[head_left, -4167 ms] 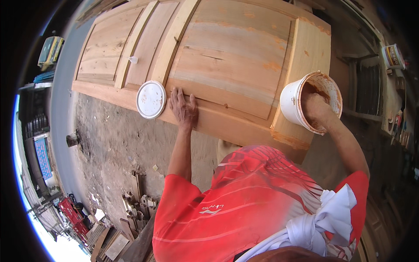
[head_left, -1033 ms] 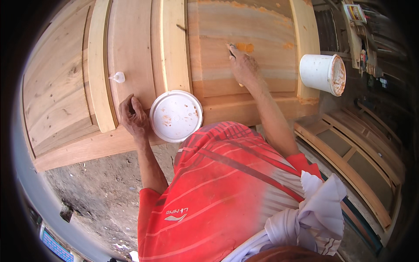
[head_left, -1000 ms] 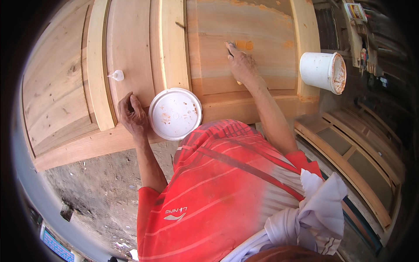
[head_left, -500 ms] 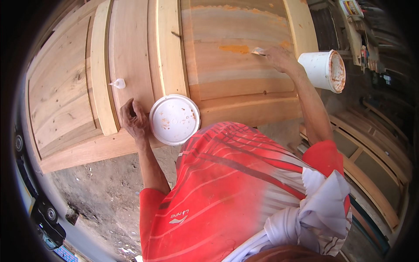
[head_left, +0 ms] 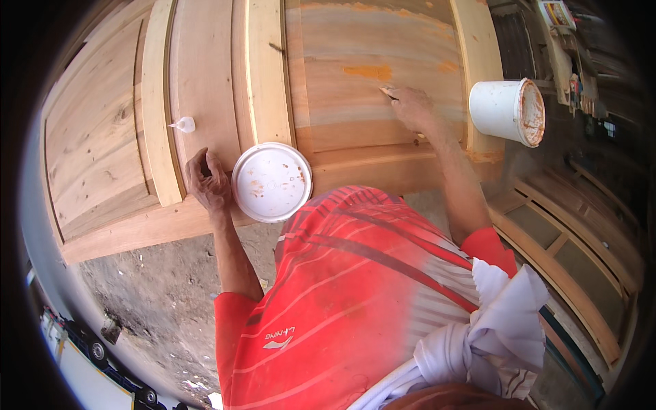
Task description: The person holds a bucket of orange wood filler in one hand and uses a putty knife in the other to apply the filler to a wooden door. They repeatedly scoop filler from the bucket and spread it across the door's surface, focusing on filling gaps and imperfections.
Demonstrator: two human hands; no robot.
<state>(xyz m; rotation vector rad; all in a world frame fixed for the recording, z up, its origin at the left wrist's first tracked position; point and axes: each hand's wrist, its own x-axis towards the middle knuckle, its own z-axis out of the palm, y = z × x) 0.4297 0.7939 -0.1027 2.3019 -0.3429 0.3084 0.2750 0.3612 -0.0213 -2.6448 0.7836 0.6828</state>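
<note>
My right hand (head_left: 413, 109) is closed round a small putty knife (head_left: 389, 91); most of the tool is hidden by my fingers. Its tip is at the recessed panel of a large wooden door (head_left: 383, 157), just below a smear of orange filler (head_left: 367, 72). On the door's near left part rests my left hand (head_left: 209, 181), fingers loosely bent, with a gap by the thumb and nothing visible in it. Beside that hand lies a round white lid (head_left: 272, 183) spotted with orange. A small white nozzle bottle (head_left: 184, 124) lies a little farther off.
A white bucket (head_left: 499, 108), its rim smeared orange, is at the door's right end. More framed wooden panels (head_left: 557, 239) lie at the right. Shelving with small items (head_left: 574, 82) is farther right. Vehicles (head_left: 96, 352) appear at the lower left, past the dirt floor (head_left: 157, 301).
My right hand has moved left and toward me with the putty knife, from the right of the orange smear to below it. My left hand has barely moved.
</note>
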